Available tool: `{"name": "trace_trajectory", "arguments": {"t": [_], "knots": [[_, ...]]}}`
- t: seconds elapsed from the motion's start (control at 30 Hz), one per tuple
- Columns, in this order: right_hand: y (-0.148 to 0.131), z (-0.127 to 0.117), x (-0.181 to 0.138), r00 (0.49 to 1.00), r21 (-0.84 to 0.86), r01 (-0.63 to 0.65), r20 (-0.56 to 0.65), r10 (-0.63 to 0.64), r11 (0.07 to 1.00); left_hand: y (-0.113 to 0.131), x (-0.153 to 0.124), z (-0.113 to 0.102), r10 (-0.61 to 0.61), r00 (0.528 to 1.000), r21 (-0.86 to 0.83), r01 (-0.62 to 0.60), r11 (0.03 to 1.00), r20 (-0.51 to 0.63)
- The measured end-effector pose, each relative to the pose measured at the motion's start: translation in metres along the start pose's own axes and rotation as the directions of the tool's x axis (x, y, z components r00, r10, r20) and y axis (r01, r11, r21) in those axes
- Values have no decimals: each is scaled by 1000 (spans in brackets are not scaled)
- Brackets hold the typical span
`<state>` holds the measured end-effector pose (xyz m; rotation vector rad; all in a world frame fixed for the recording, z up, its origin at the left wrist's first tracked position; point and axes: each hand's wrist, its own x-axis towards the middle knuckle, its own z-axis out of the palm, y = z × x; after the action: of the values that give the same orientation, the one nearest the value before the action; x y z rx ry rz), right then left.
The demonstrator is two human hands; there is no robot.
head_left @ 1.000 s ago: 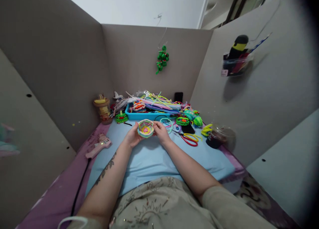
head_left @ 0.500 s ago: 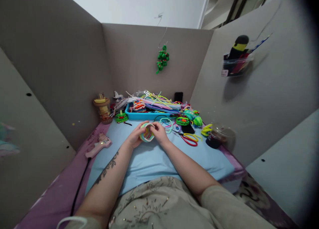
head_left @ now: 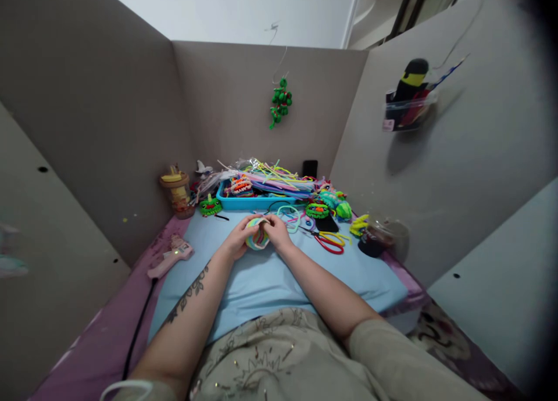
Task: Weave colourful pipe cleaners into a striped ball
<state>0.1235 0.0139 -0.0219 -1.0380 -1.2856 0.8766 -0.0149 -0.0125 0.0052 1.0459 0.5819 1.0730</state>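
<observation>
Both my hands meet over the light blue mat [head_left: 261, 285] and grip a small woven bowl of coloured pipe cleaners [head_left: 257, 238]. My left hand [head_left: 238, 241] cups its left side with fingers curled round it. My right hand [head_left: 275, 232] pinches its upper right rim. The bowl is tipped on edge, so its striped outside faces me and its inside is hidden.
A blue tray [head_left: 250, 202] heaped with pipe cleaners stands behind the hands. Green woven figures [head_left: 322, 206] and red-handled scissors [head_left: 329, 243] lie to the right, beside a dark jar [head_left: 375, 241]. A pink glue gun [head_left: 170, 258] lies left. Cardboard walls enclose the desk.
The bowl was held open side up a second ago; now it is turned on edge between both hands. The hands have drawn slightly closer together.
</observation>
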Motion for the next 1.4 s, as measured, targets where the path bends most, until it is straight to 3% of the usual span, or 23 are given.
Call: {"name": "trace_trajectory", "arguments": {"t": [0.33,0.63,0.83,1.0,1.23,1.4], "knots": [[-2,-9,2,998,-222,29,-39,-39,975,-2,1,0,-23,1000,-13,23,1000,4],[0,-10,1,996,-444,92,35,-85,891,-1,0,1,-41,999,12,41,999,-23],[1,-12,3,994,-477,106,34,-102,873,-1,-1,2,-34,999,18,34,999,-5],[-4,-14,2,974,-526,202,18,-226,826,-2,1,0,5,997,-11,-6,1000,-73],[-9,-18,-2,922,-661,323,57,-383,678,0,-3,4,5,999,-84,-10,996,-50],[-7,-14,1,944,-573,292,45,-327,765,0,-2,3,6,999,-77,-10,997,-54]]}}
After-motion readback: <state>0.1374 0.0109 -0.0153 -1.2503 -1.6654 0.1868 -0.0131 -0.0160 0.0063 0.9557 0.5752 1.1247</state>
